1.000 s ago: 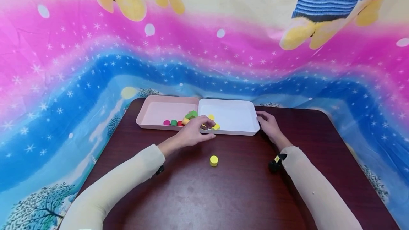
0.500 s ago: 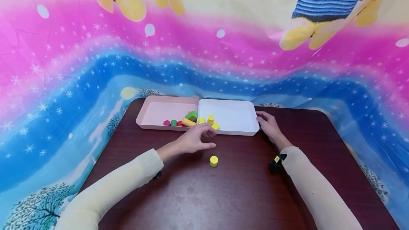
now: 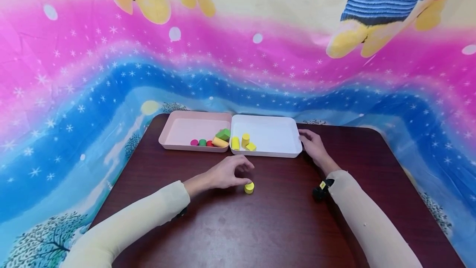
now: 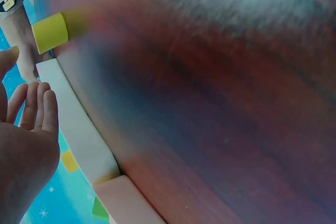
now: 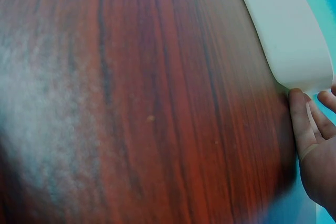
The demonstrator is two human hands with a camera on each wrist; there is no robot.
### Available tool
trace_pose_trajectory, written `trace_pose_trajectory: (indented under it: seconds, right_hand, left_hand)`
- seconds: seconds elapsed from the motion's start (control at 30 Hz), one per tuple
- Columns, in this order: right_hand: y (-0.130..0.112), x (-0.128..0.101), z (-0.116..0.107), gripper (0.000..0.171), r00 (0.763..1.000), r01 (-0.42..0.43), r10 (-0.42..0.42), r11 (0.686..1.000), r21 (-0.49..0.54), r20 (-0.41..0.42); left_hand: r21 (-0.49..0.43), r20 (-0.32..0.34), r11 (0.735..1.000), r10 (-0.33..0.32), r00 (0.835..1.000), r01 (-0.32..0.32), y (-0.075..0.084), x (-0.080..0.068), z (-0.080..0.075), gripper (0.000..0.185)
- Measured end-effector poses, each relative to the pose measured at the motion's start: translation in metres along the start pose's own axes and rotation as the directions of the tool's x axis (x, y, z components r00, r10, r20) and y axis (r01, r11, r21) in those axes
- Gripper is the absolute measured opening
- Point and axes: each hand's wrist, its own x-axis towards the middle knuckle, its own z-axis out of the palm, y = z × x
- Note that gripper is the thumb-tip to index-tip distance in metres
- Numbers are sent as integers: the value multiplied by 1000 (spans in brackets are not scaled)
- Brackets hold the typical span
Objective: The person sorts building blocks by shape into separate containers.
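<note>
A small yellow cylinder block (image 3: 249,189) stands alone on the dark table. Just behind it is my left hand (image 3: 226,173), fingers loosely bent and parted from the thumb, whose tip overlaps the block's top in the head view. The left wrist view shows the yellow block (image 4: 51,33) beyond the thumb, with nothing between thumb and fingers. My right hand (image 3: 316,148) rests at the right end of the white tray (image 3: 275,133); in the right wrist view its fingertips (image 5: 295,94) touch the tray's corner. Inside the white tray stand yellow blocks (image 3: 246,140).
A pink tray (image 3: 182,127) adjoins the white one on the left. It holds a green block (image 3: 223,134), an orange cylinder (image 3: 220,142) and small magenta, green and red round blocks. Behind the table (image 3: 238,226) hangs a printed cloth (image 3: 238,69).
My left hand has drawn back from over the trays' front edge toward the lone yellow cylinder, uncovering the blocks there. The right hand stays at the white tray's end.
</note>
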Motion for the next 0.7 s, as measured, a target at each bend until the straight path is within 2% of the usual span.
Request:
trace_pose_trajectory:
  seconds: [0.7]
  right_hand:
    - [-1,-1,0,52,1000,-8,8,1000,12,13]
  left_hand:
    - [-11,60,1000,11,998,-11,-5,-5,16,35]
